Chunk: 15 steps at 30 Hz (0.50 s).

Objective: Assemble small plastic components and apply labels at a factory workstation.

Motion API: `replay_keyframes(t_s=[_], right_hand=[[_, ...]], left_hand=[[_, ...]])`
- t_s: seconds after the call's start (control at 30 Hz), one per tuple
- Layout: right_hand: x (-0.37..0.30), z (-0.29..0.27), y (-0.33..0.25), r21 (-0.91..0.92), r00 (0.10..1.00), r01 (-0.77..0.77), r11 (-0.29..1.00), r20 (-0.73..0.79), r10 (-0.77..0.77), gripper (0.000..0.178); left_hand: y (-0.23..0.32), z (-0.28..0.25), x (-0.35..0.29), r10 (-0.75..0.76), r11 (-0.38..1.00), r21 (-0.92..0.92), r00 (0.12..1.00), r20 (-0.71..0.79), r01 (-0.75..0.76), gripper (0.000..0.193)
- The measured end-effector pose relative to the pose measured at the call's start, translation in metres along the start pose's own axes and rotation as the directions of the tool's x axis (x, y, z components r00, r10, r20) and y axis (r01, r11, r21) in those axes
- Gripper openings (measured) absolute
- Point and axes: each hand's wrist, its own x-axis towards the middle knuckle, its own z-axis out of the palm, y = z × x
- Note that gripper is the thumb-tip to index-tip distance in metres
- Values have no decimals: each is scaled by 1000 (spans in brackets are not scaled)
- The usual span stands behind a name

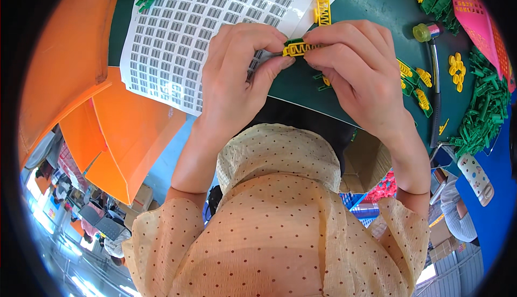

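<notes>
Between my two hands, above the table's near edge, is a yellow plastic piece with a zigzag spring shape (300,49), with a green plastic strip along its far side. My left hand (237,60) pinches its left end between thumb and fingers. At the other end, my right hand (358,60) grips it the same way, and the fingertips cover part of it. Beyond my right fingers lies another yellow zigzag piece (322,9). To the right of my right hand are several green pieces with yellow inserts (416,88).
Sheets of printed labels (177,43) cover the table's left part. At right lie a hammer (434,70), small yellow parts (457,72), a heap of green parts (484,108) and a pink basket (476,19). An orange bin (116,135) stands at left.
</notes>
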Motion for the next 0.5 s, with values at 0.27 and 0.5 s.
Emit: replay_keyframes(t_s=[0.27, 0.5], right_hand=[[0, -1, -3, -49, 999, -21, 999, 40, 23, 27], [3, 1, -5, -44, 997, -81, 996, 5, 82, 21]], left_hand=[[-1, 2, -1, 37, 999, -2, 999, -15, -37, 28], [2, 1, 0, 128, 987, 99, 992, -9, -127, 19]])
